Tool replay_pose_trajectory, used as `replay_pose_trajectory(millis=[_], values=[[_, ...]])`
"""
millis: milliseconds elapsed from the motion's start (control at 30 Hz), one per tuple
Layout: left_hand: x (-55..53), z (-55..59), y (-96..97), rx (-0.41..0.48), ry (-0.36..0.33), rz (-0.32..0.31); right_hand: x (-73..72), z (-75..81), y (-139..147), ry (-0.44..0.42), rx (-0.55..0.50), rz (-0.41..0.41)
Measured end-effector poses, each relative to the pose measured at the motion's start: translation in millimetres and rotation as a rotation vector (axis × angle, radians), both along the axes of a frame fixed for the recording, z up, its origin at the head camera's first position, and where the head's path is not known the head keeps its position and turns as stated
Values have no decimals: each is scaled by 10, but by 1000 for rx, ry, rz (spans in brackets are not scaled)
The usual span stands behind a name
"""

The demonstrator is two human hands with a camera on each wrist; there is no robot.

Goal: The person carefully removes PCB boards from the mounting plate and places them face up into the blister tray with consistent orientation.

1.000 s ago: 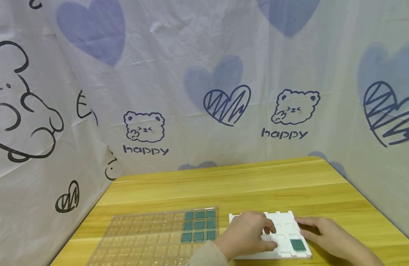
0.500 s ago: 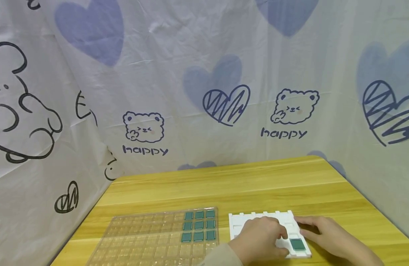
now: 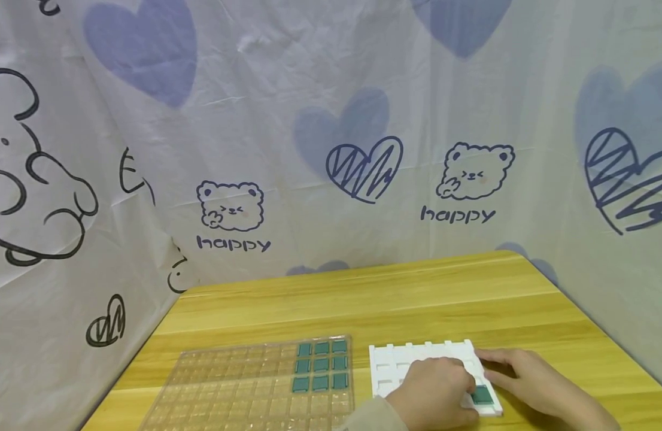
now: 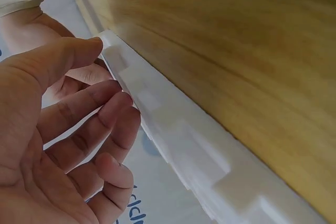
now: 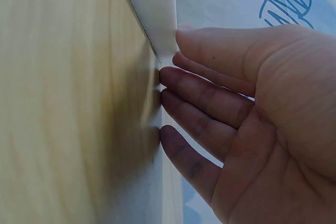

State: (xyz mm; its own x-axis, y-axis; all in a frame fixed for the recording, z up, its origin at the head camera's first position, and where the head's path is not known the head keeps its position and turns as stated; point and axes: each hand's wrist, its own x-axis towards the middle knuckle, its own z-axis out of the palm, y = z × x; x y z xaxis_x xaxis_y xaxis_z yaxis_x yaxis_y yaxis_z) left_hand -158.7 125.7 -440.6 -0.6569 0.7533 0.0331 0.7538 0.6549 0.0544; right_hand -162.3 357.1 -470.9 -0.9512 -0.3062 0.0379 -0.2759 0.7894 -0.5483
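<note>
A white tray point(image 3: 383, 372) with shallow recesses and a notched rim lies on the table at the front right of the head view. One green square chip point(image 3: 482, 395) sits in its near right corner recess. My left hand point(image 3: 436, 389) is over the tray, fingertips down beside this chip and partly covering it. In the left wrist view its fingers are loosely bent by the white tray point(image 4: 168, 114), thumb apart, with nothing seen between them. My right hand point(image 3: 530, 380) touches the tray's right edge with thumb and forefinger; its other fingertips point(image 5: 167, 134) meet the table.
Left of the white tray lies a clear plastic tray point(image 3: 239, 377) with many small pockets. Several green chips point(image 3: 320, 364) fill a block at its right end. The wooden table point(image 3: 363, 299) ends at a printed cloth point(image 3: 320, 239) behind and at the sides.
My left hand has moved right across the white tray, up to the green chip in its corner. The right hand has stayed at the tray's edge. The view has shifted slightly.
</note>
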Motion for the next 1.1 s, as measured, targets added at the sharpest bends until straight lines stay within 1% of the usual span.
replay_pose_trajectory(millis=[133, 300, 400, 533, 833, 1100], values=[[2, -12, 24, -14, 24, 6, -1, -5, 1, 8, 9, -1], [-8, -34, 58, 4, 56, 1, -3, -4, -1, 3, 8, -7], [-12, -43, 75, -1, 60, 8, -2, 4, -2, -17, -11, -11], [-13, -46, 99, -19, 62, 32, 2, 10, -3, -22, -19, -9], [-12, -61, 163, -13, 63, 95, 8, 0, -8, 11, 17, -14], [-10, -67, 187, 8, 66, 106, 17, -11, -3, 55, 61, -12]])
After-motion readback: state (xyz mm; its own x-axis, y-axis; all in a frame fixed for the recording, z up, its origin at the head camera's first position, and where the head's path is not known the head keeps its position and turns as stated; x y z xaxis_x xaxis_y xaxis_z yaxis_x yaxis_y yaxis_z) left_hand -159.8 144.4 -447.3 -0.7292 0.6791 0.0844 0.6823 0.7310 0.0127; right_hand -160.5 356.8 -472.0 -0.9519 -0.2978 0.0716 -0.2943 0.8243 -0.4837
